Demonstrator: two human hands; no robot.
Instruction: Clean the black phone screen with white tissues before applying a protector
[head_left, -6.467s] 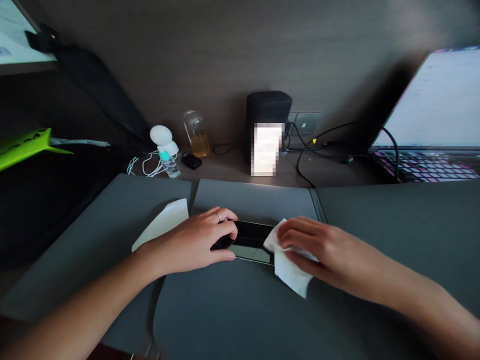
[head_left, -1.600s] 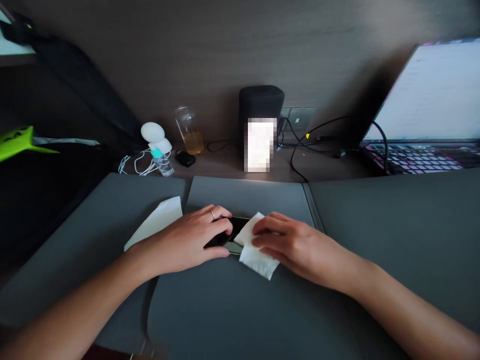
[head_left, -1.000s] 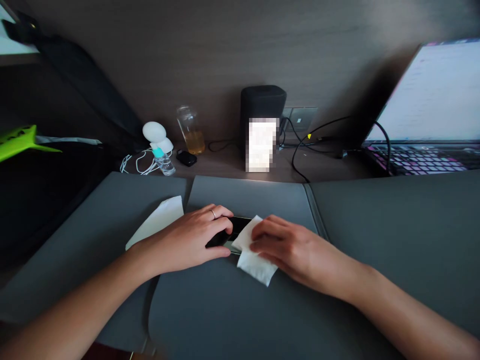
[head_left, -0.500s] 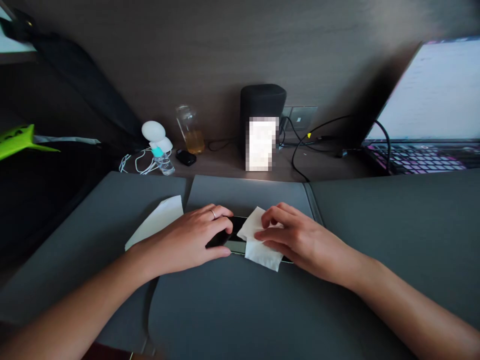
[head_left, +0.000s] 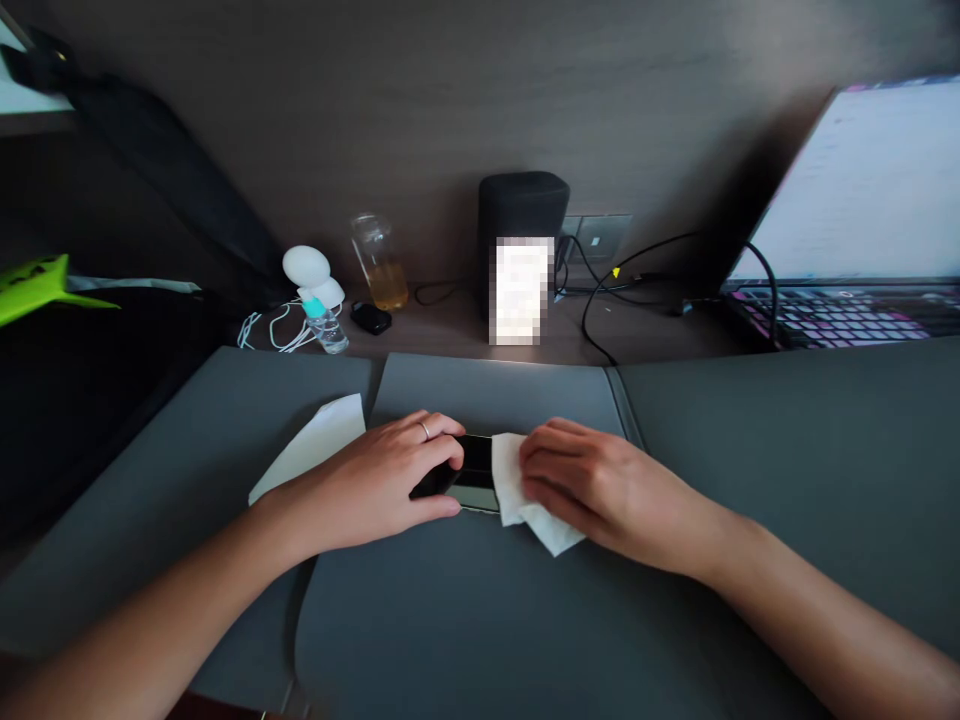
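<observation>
A black smartphone (head_left: 478, 460) lies flat on a dark grey padded surface (head_left: 465, 620). My left hand (head_left: 397, 470) grips its left end, the fingers at the far edge and the thumb at the near edge. With bent fingers, my right hand (head_left: 600, 485) holds a white tissue (head_left: 510, 482) down over the phone's right part, which is hidden under the tissue and hand. One tissue corner hangs past the near edge. Beside my left wrist lies a white sheet (head_left: 319, 440), partly covered by the forearm.
Along the back stand a small clear bottle (head_left: 328, 330), a glass (head_left: 388, 285) with amber liquid, a black speaker (head_left: 523, 205) and a blurred-out bright panel (head_left: 520, 290). A black cable (head_left: 587, 310) runs toward a laptop (head_left: 862, 220) at the right.
My right hand has moved slightly right and its fingers have pressed down on the tissue, which shifted right and uncovered more of the phone. My left hand keeps its place.
</observation>
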